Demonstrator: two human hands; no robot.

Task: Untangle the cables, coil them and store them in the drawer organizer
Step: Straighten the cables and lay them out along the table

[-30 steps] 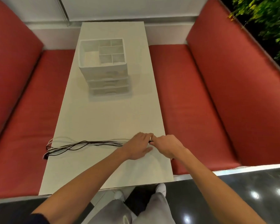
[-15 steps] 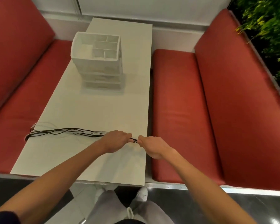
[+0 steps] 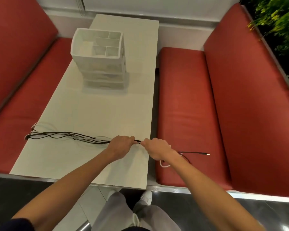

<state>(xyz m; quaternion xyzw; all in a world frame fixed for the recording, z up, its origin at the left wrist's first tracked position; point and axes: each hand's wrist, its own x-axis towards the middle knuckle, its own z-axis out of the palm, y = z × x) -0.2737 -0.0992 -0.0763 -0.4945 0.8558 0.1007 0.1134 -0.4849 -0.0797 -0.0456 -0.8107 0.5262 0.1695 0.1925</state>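
Head view looks down on a long white table (image 3: 98, 114) that stands between two red seats. The cables (image 3: 65, 136) lie across the near part of the table in a thin bunch of black and white strands. One end of the bunch spreads out a little at the table's left edge.

The other end runs into the left hand (image 3: 122, 146). Its fingers are curled tight round the bunch. The right hand (image 3: 157, 150) is just beside it, at the table's right edge, and its fingers are curled round the same bunch too. A short bit of black cable shows between the two fists.

Past the right hand, a black cable end (image 3: 195, 153) lies out flat on the right seat (image 3: 187, 105), with a small plug at its tip. A white loop (image 3: 163, 165) hangs just under the right wrist.

The drawer organizer (image 3: 98, 59) stands on the far part of the table, well apart from the cables. It is white, with open boxes on top and drawers stacked under them.

The left seat (image 3: 15, 122) runs along the other side of the table. Green leaves (image 3: 277, 17) fill the top right corner. Grey trousers (image 3: 117, 212) and a white shoe (image 3: 146, 197) show below the table's near edge.
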